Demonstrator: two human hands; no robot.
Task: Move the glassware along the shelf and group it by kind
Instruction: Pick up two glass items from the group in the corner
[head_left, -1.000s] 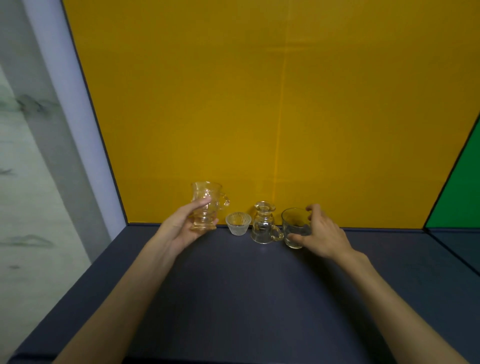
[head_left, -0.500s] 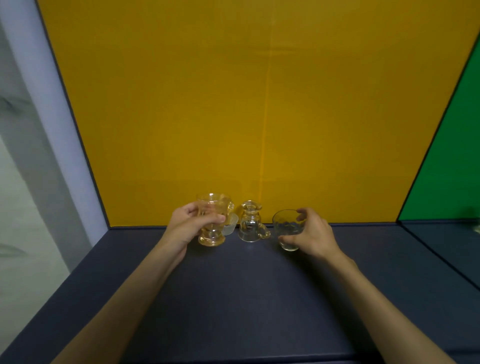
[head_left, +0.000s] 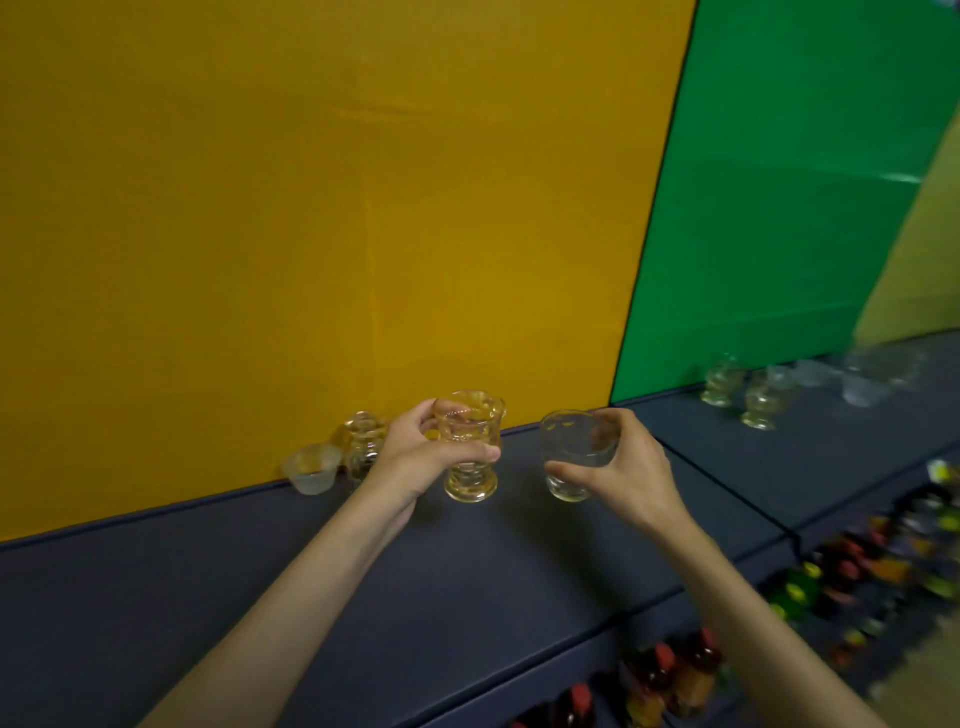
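My left hand (head_left: 421, 457) grips a footed glass mug (head_left: 470, 447), held above the dark shelf (head_left: 208, 597). My right hand (head_left: 631, 467) holds a plain clear glass cup (head_left: 571, 454) just to its right, also lifted. Behind my left hand, against the yellow wall, stand a small glass jug (head_left: 363, 436) and a small ribbed glass bowl (head_left: 313, 469). Farther right along the shelf, in front of the green panel, two more footed mugs (head_left: 743, 392) stand side by side, with several blurred clear glasses (head_left: 862, 379) beyond them.
The yellow back wall (head_left: 311, 208) meets a green panel (head_left: 805, 182) on the right. Below the shelf's front edge, a lower shelf holds several bottles with coloured caps (head_left: 670, 670). A seam (head_left: 727, 493) crosses the shelf top near my right hand.
Both hands have lifted their glasses and carried them rightward, away from the jug and the bowl. The view has swung right, showing the green panel and more glassware.
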